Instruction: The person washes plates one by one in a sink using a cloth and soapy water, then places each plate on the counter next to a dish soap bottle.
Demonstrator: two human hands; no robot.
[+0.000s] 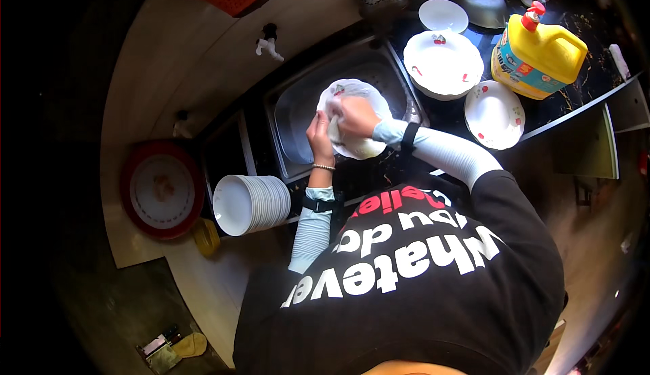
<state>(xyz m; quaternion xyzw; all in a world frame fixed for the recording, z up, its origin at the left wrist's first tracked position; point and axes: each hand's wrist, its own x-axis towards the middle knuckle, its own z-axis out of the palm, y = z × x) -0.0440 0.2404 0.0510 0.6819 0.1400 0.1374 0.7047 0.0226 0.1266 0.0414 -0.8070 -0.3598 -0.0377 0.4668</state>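
Note:
My left hand [320, 139] grips the left rim of a white scallop-edged dish [373, 139] with a cherry print, its thumb over the edge. The dish is tilted above the front right part of a stainless steel sink [299, 116]. Inside the dish is my right hand [358, 115], blurred and curled around what looks like a pale wiping cloth [333, 130]. The cloth's exact form is hard to make out. Whitish smears show on the dish's inner face.
Right of the sink stand stacked cherry-print dishes [443, 65], a white bowl [443, 15], an oval plate [494, 115], a metal bowl [480, 4] and a yellow detergent jug [543, 52]. Stacked white bowls [254, 205] lie sideways at left. A tap [269, 47] juts from the wall.

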